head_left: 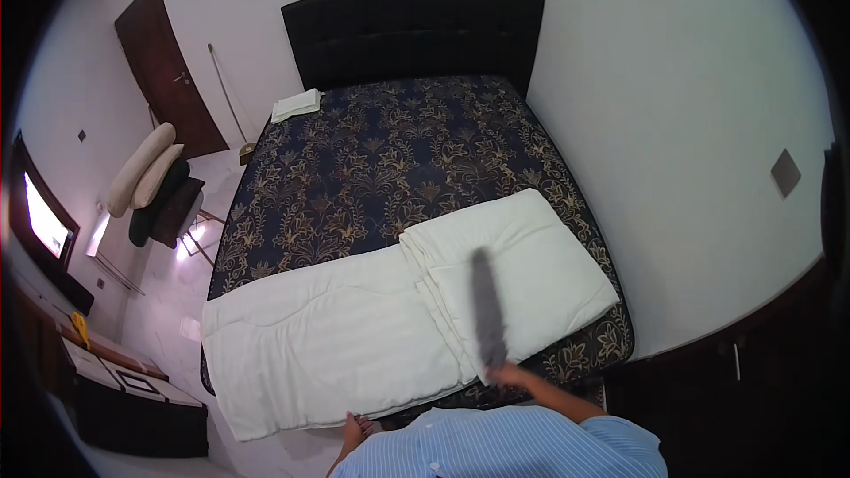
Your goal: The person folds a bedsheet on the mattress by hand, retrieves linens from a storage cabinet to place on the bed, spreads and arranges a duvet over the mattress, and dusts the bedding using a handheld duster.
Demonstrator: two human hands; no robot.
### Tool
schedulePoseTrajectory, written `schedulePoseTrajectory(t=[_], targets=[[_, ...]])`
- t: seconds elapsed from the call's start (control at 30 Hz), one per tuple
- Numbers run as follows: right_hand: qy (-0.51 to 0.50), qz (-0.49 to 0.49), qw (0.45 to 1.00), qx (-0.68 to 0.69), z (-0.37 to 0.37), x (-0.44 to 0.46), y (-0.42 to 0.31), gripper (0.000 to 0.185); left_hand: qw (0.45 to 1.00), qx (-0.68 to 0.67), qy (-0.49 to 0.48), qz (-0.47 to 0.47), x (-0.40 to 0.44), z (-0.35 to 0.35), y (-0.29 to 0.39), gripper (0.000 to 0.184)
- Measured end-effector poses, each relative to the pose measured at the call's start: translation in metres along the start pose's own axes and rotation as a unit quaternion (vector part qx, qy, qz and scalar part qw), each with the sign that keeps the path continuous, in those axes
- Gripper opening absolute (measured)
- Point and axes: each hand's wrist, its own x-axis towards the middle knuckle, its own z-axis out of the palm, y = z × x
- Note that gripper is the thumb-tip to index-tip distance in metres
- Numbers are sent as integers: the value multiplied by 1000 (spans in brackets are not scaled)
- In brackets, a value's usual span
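Note:
My right hand (505, 375) is closed around the near end of a long grey duster (486, 305), smeared by motion. The duster lies over the thick folded part of a white duvet (553, 257). That duvet spans the foot of the bed, doubled up higher on the right and spread flatter on the left. At its near edge is my left hand (358, 429), low by my body, with fingers loosely apart and holding nothing I can see. Whether it touches the fabric is unclear.
The dark patterned mattress (390, 159) reaches back to a black headboard (416, 31). Small folded white cloths (297, 105) lie at its far left corner. Pillows and cushions (158, 181) are piled at the left. A desk (133, 381) stands near left; a wall borders the right.

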Motion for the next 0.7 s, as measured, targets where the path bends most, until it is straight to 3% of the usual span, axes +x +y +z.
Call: schedulePoseTrajectory(t=[0.07, 0.1, 0.2, 0.27, 0.3, 0.37, 0.43, 0.47, 0.53, 0.63, 0.7], targets=[[-2, -175, 983, 57, 31, -4, 16, 53, 1000, 9, -22, -3, -1, 18, -3, 45], [-5, -176, 983, 61, 18, -12, 8, 53, 999, 16, -49, -11, 4, 28, -7, 46], [-19, -31, 999, 18, -46, -34, -12, 45, 997, 7, -69, -26, 1, 50, -26, 45], [79, -55, 995, 40, -95, -6, 30, 34, 997, -28, -68, -27, -1, 73, -29, 42], [123, -53, 986, 102, -129, -15, 17, 28, 997, -33, -66, -23, -5, 81, -34, 42], [261, -103, 939, 197, -183, -10, 14, 23, 993, -92, -72, 16, -12, 93, -44, 37], [341, -53, 879, 328, -228, 2, 13, 22, 989, -127, -72, 38, -12, 99, -56, 35], [335, -57, 882, 326, -245, 9, 9, 22, 988, -133, -78, 24, -5, 97, -67, 32], [413, -19, 808, 420, -265, 23, 3, 24, 985, -145, -91, -3, 5, 93, -85, 28], [357, 17, 857, 371, -242, 65, 1, 28, 995, -54, -68, -53, -23, 117, -103, 24], [315, -83, 909, 259, -165, 172, 61, 31, 996, -8, -48, -78, -40, 127, -108, 22]])
